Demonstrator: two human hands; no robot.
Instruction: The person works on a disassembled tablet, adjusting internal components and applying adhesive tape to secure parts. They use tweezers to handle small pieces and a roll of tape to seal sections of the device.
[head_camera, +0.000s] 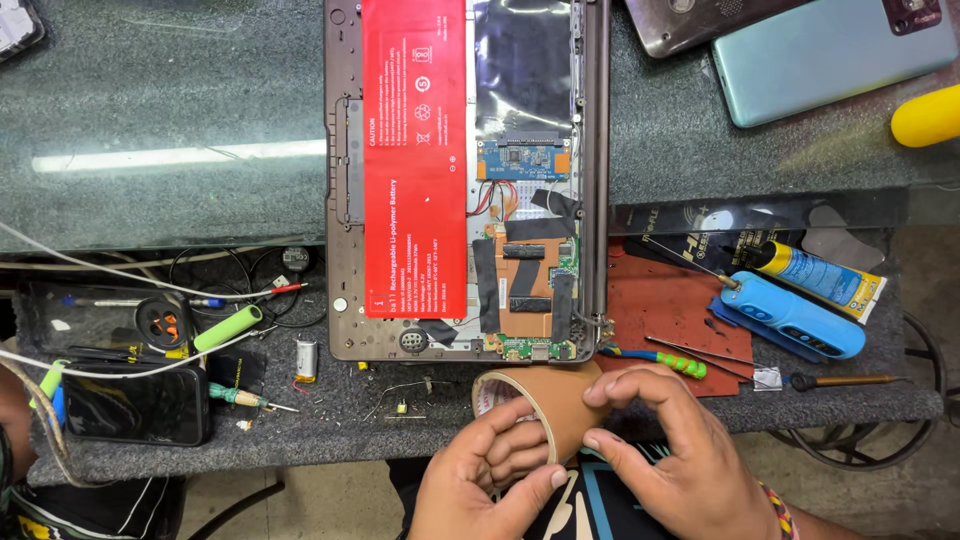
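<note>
Both hands closed on a roll of brown tape (535, 400) at the near edge of the tabletop (160, 110): left hand (490, 475) with fingers through the core and thumb pressed against the rim, right hand (665, 450) pinching the outer surface from the other side. Just beyond the roll, an opened tablet (465, 180) lying back-up, long red battery (415, 160) and circuit boards exposed. Further right, a blue electric screwdriver (795, 315), a green-handled tool (660, 358) and a glue tube (820, 275).
</note>
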